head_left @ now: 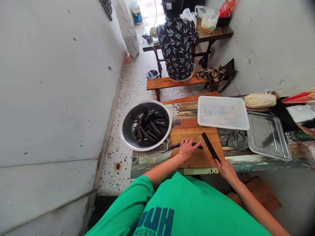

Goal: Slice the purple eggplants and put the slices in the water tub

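On the wooden cutting board [197,158], a long dark eggplant [175,146] lies crosswise, its stem end pointing left past the board's edge. My left hand [187,149] is closed over its middle and holds it against the board. My right hand [225,168] grips the handle of a knife [209,146] with a dark blade, which slants over the board just right of the eggplant's tip, apart from it. Left of the board stands a big metal bowl [125,131] with several more dark eggplants [150,126] in it.
Behind the board is a white plastic tub [222,124]. A grey cloth [238,140] and a clear lid [268,134] lie to its right, near bagged pale noodle-like strands [260,100] and red-ended sticks [299,97]. A person [176,49] sits on a bench [157,83] ahead.
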### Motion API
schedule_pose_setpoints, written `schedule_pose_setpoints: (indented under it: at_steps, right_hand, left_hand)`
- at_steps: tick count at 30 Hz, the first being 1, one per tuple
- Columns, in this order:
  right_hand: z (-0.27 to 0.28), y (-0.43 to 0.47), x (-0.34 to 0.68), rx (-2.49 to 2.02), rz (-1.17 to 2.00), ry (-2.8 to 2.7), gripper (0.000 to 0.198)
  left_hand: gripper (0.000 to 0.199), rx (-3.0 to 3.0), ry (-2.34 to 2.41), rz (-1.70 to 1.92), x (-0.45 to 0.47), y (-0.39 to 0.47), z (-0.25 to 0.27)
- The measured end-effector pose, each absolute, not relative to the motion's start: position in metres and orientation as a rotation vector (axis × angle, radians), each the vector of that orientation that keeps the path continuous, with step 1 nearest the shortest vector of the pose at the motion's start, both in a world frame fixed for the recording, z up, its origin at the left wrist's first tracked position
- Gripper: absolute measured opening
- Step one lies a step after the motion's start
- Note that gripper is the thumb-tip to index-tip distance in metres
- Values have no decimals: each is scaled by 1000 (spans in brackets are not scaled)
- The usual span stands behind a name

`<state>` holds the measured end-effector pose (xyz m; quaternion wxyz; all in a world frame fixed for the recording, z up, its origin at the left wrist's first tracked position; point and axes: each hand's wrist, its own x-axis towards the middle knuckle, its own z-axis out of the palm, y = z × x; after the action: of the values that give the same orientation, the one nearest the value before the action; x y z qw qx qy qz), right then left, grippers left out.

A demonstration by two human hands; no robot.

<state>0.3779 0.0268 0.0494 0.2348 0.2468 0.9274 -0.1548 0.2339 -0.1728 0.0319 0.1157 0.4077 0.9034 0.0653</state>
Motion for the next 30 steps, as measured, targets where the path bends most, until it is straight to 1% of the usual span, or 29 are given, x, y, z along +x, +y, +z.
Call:
schedule_pose_setpoints:
  at_steps: [3,6,8,12,16,19,22,24,27,30]
  right_hand:
    - [44,50,378,541,-453,2579,39]
    - [38,71,377,363,-533,2625,38]
    - [35,81,376,288,-520,2579,39]
    - [32,92,373,157,-351,2493,44]
    - [29,92,376,-37,-189,2577,45]
    - [33,90,389,-144,-147,2673,49]
    - [44,84,407,-239,-173,2823,51]
    - [52,80,417,-261,-189,2875,49]
    - [59,75,425,-212,-210,2843,49]
    - [62,70,425,-167,-198,2799,49]
  left_hand:
    - [58,1094,2686,158,249,-151,-7]
    - [58,1056,2767,173,259,-148,-34]
    - [54,1111,2845,236,263,-153,-48]
    - [36,1413,2920,490,261,-160,-68]
    - [21,1719,2848,705,250,-150,-73]
    - [15,1836,2791,840,247,-144,-69]
    - [13,1861,2740,964,248,-144,-65]
    - [17,1856,2743,1005,249,-146,-64]
    - [21,1851,2763,1025,250,-147,-65]
    - [20,1826,2746,1037,251,-149,-69]
